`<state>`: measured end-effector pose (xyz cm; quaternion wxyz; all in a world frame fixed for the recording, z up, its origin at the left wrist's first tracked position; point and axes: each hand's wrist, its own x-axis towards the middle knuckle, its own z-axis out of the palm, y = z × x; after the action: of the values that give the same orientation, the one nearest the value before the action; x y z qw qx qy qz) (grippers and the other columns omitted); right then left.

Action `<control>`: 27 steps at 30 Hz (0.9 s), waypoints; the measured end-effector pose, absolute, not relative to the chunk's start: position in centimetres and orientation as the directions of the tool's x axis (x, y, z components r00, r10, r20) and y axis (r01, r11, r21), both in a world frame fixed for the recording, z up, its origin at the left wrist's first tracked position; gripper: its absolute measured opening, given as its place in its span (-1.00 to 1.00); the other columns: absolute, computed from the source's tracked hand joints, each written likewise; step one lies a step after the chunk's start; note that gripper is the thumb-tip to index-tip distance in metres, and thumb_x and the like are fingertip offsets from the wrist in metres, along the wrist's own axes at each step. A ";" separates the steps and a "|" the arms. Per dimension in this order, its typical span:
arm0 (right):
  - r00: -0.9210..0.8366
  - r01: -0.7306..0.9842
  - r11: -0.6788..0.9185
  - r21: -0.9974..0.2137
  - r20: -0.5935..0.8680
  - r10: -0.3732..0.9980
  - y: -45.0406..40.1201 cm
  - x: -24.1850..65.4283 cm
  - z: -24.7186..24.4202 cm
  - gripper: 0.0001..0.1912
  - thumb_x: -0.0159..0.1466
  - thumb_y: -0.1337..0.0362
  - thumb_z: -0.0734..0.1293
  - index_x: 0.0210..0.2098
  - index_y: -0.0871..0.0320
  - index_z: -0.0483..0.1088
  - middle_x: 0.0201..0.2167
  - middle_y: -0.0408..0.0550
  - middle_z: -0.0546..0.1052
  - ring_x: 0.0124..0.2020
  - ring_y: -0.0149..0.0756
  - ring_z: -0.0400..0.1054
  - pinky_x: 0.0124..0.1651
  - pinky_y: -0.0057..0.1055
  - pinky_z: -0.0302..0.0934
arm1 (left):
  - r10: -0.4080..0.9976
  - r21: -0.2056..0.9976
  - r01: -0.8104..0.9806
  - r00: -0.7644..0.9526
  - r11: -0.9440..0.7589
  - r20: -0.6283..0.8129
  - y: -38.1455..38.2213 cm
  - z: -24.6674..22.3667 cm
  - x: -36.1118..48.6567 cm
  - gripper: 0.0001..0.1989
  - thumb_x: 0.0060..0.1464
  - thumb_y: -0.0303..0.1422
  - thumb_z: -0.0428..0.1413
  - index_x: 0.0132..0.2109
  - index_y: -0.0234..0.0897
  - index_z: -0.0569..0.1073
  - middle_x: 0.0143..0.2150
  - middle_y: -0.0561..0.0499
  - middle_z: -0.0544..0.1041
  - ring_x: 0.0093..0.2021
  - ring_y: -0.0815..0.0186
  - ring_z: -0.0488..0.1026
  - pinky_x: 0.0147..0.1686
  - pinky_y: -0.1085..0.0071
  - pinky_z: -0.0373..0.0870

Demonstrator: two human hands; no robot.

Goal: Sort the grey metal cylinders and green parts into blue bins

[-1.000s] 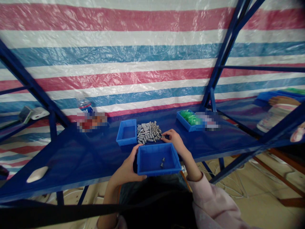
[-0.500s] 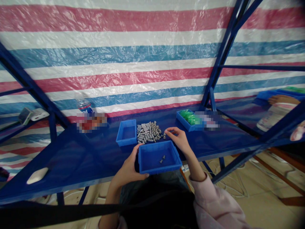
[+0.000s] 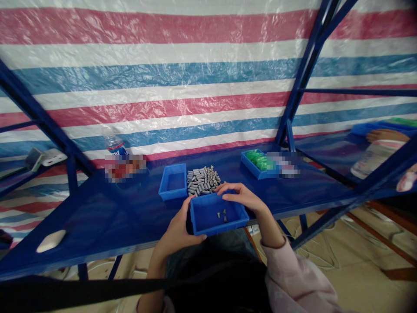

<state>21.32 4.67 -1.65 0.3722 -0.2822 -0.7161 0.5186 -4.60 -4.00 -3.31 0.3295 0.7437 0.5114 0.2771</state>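
My left hand (image 3: pixel 178 230) grips the left wall of a blue plastic bin (image 3: pixel 217 227) at the near edge of the blue shelf (image 3: pixel 97 217). Three small grey parts (image 3: pixel 222 214) lie inside it. My right hand (image 3: pixel 241 196) hovers over the bin's far right rim, palm down, fingers spread and slightly curled, nothing visible in it. Just beyond the bin lies a pile of several grey cylinders (image 3: pixel 202 180).
An empty blue bin (image 3: pixel 173 181) sits left of the pile; a bin of green parts (image 3: pixel 259 162) stands at the back right. A water bottle (image 3: pixel 114 144) is at the back left, a white oval object (image 3: pixel 51 240) near the front left. Another person's hand (image 3: pixel 384 136) rests on the neighbouring shelf.
My right hand has come back from the cylinder pile to above the near bin. The bin now holds three grey parts instead of two. My left hand keeps its hold.
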 end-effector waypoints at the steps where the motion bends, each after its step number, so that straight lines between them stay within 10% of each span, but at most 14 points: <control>1: -0.556 0.025 0.300 -0.954 0.236 0.797 4.7 21.3 -1.7 -0.74 0.13 0.09 0.44 -0.28 0.12 0.57 -0.14 -0.03 0.57 -0.01 -0.13 0.39 0.16 -0.18 0.12 | 0.943 0.774 0.576 0.324 -0.263 0.079 -4.0 -3.3 -4.6 0.06 -0.16 -0.26 0.31 0.35 -0.20 -0.14 0.36 -0.21 0.08 0.31 -0.07 0.12 0.27 0.02 0.08; 17: -0.510 0.087 0.195 -0.977 0.124 0.851 4.4 20.8 -1.8 -0.68 0.13 0.05 0.43 -0.21 0.11 0.56 -0.19 -0.09 0.58 -0.13 -0.20 0.42 -0.03 -0.31 0.26 | 0.940 0.773 0.574 0.332 -0.270 0.081 -4.0 -3.2 -4.6 0.05 -0.14 -0.28 0.31 0.35 -0.17 -0.16 0.35 -0.21 0.08 0.31 -0.04 0.12 0.26 0.01 0.09; 23: 0.124 0.101 0.273 -0.957 0.284 0.951 6.6 21.6 -4.2 -0.59 0.14 -0.02 0.36 -0.22 0.17 0.53 -0.25 0.02 0.59 -0.32 -0.23 0.41 -0.18 -0.27 0.29 | 0.939 0.771 0.576 0.333 -0.272 0.082 -4.1 -3.2 -4.7 0.05 -0.16 -0.29 0.31 0.35 -0.18 -0.14 0.35 -0.20 0.09 0.30 -0.06 0.13 0.26 0.01 0.08; 27: 0.148 0.350 0.326 -0.878 0.395 0.907 7.5 22.2 -5.5 -0.69 0.13 0.16 0.35 -0.20 0.19 0.53 -0.23 0.07 0.59 -0.27 -0.16 0.41 -0.09 -0.17 0.27 | 0.938 0.774 0.574 0.339 -0.266 0.072 -4.1 -3.0 -4.7 0.04 -0.17 -0.31 0.31 0.33 -0.19 -0.14 0.32 -0.20 0.13 0.28 -0.05 0.17 0.25 0.04 0.11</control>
<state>22.23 7.52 -5.49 0.5488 -0.5222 -0.6015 0.2536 -4.73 -4.06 -3.03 0.3330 0.7474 0.5059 0.2732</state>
